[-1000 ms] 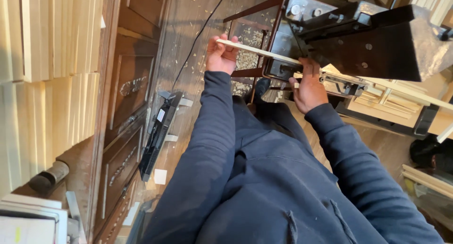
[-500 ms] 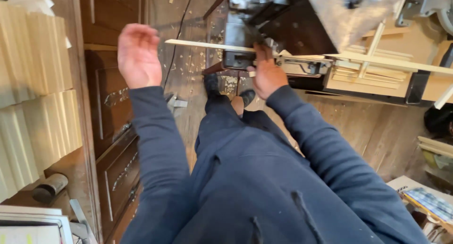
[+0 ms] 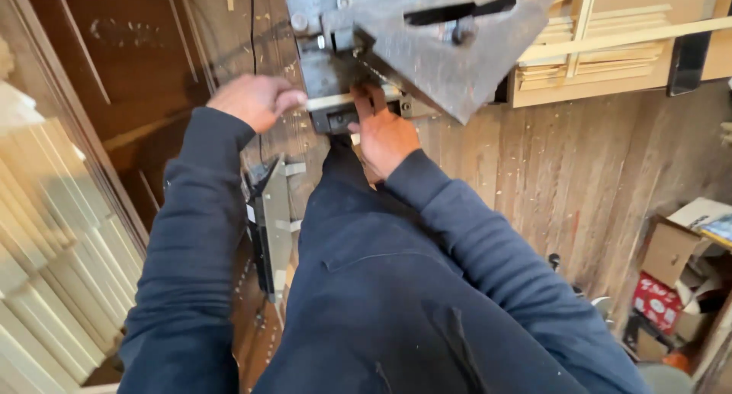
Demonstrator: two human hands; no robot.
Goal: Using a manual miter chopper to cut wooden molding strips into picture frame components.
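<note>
A dark metal machine (image 3: 427, 43) with a slotted triangular plate stands in front of me. A thin pale wooden strip (image 3: 335, 102) lies across its front. My left hand (image 3: 255, 100) is closed around the strip's left end. My right hand (image 3: 385, 135) presses against the strip and the machine's lower front, fingers reaching up to a dark lever; its grip is partly hidden. Both arms wear dark blue sleeves.
Stacks of pale wooden slats (image 3: 46, 249) stand at the left. More slats (image 3: 595, 47) lie on a bench at the upper right. A dark metal tool (image 3: 271, 219) rests on the wooden floor near my legs. Cardboard boxes (image 3: 675, 249) sit at the right.
My left hand, raised and empty half a second ago, has come down and taken hold of the strip's left end. The camera has tilted closer to the machine.
</note>
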